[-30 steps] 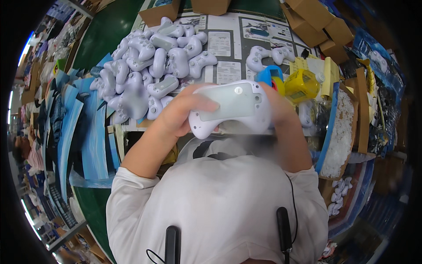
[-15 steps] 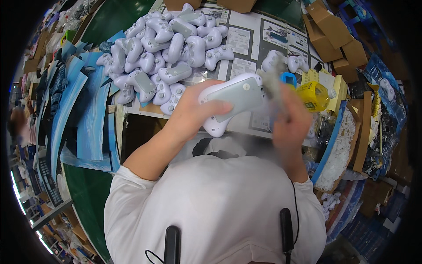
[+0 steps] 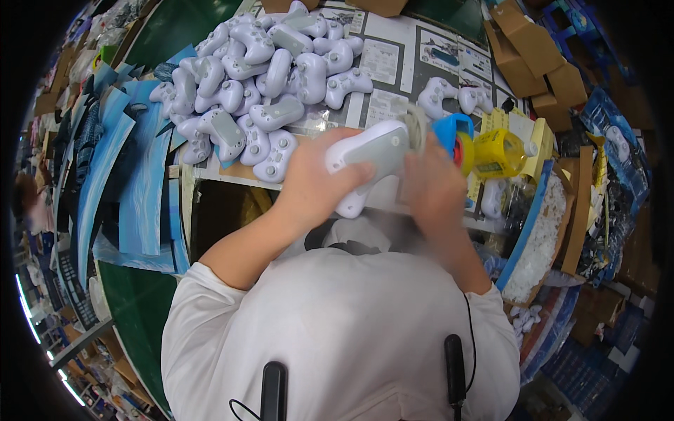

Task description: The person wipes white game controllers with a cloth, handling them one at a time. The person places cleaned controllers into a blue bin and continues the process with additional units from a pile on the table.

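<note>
My left hand (image 3: 314, 177) grips a white game controller (image 3: 382, 149) with a grey back panel, its thumb lying across that panel. Close against the controller's right side is my right hand (image 3: 437, 184), blurred by motion, its fingers closed on a greyish cloth (image 3: 415, 125). The cloth is bunched up at the controller's edge; whether they touch is hard to make out. A large heap of similar white controllers (image 3: 275, 74) lies beyond my left hand. Two more controllers (image 3: 435, 97) sit apart from the heap, beyond my right hand.
Right of my right hand stand a blue tape dispenser (image 3: 444, 130) and a yellow bottle (image 3: 497, 154) on its side. Cardboard boxes (image 3: 523, 42) line the far right. Blue printed card sheets (image 3: 144, 189) stack up on the left. Printed sheets cover the tabletop (image 3: 382, 63).
My right hand has moved left with the cloth, toward the controller, uncovering the tape dispenser. The controller in my left hand has tilted slightly.
</note>
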The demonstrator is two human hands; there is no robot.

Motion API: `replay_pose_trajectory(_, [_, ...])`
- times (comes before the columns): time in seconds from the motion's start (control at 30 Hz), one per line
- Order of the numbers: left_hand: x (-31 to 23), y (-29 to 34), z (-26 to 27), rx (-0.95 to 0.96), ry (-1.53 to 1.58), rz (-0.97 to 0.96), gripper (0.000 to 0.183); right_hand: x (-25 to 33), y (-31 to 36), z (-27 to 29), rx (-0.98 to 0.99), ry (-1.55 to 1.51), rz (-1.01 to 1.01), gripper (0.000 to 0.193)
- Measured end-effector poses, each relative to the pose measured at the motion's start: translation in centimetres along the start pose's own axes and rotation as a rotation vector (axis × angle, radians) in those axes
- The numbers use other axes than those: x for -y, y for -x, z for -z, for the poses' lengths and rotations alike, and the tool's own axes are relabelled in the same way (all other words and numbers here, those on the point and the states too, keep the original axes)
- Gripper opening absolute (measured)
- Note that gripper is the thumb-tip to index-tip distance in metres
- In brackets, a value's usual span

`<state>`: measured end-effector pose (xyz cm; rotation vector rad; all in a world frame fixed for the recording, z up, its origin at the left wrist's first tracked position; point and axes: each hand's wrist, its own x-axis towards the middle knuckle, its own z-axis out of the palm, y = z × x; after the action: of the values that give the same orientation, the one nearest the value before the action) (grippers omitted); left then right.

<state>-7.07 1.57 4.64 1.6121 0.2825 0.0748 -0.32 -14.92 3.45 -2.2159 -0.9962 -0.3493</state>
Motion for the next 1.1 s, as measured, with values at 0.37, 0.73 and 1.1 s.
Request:
replay_pose_trajectory(0.37, [1.7, -0.3, -0.2, 0.004, 0.262, 0.140, 0.043, -0.3, 2.5, -1.7, -0.035, -0.159, -0.058, 0.043])
replay_pose_trajectory(0.73, [0.0, 0.7, -0.9, 0.053, 0.287, 0.191, 0.051, -0.2, 2.4, -1.2, -0.155, -0.200, -0.035, 0.061])
replay_pose_trajectory(1.1, [-0.6, 0.8, -1.3, 0.090, 0.230, 0.122, 0.053, -0.4, 2.4, -0.6, -0.244, -0.310, -0.045, 0.040])
